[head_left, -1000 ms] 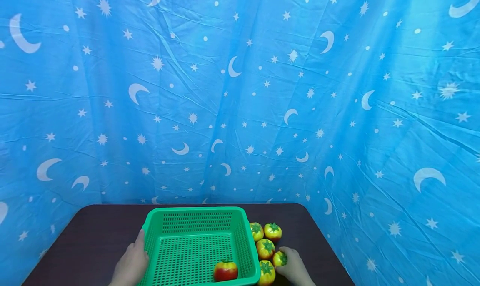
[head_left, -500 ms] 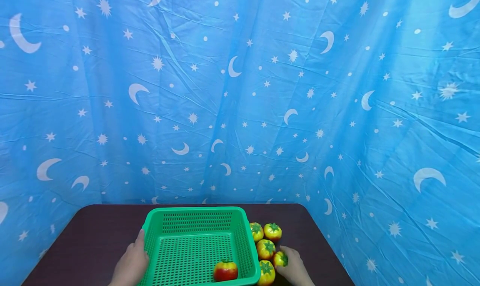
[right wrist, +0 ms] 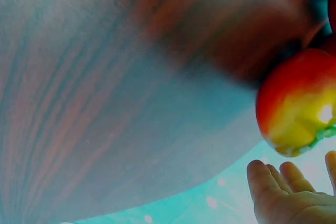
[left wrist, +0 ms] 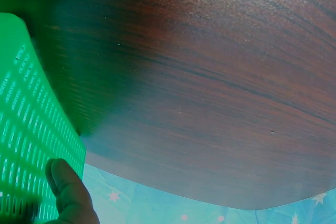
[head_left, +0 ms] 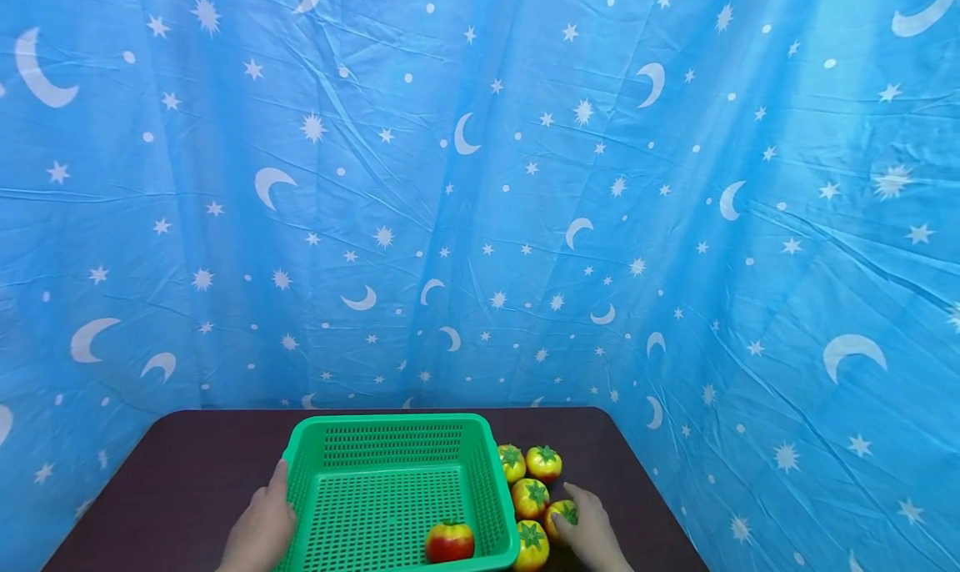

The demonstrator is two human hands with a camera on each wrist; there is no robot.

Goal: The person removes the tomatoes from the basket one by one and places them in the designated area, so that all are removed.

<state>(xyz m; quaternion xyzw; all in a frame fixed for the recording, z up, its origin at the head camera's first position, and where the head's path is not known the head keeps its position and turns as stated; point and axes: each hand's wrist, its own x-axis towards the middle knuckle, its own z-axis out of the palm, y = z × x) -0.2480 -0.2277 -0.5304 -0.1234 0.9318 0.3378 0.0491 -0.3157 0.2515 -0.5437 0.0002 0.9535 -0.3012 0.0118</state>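
Observation:
My left hand [head_left: 262,518] lies along the left outer side of a green plastic basket [head_left: 390,420]; in the left wrist view its extended fingers [left wrist: 67,182] touch the slotted wall. Inside the basket, at its near right, sits one red-and-yellow tomato [head_left: 450,544] with a green top. My right hand [head_left: 592,529] is at another tomato [head_left: 558,518] on the table right of the basket, thumb and fingers spread around it. In the right wrist view, the fingertips stand apart from the nearest tomato [right wrist: 299,103].
Several more tomatoes stand close together along the basket's right wall, among them one at the back [head_left: 544,464] and one at the front [head_left: 531,545]. The dark wooden table [head_left: 202,464] has rounded far corners. A blue curtain [head_left: 480,222] with moons and stars hangs behind it.
The fingers of my right hand have spread away from the tomato they were around, which has turned slightly. My left hand and the basket stay in place.

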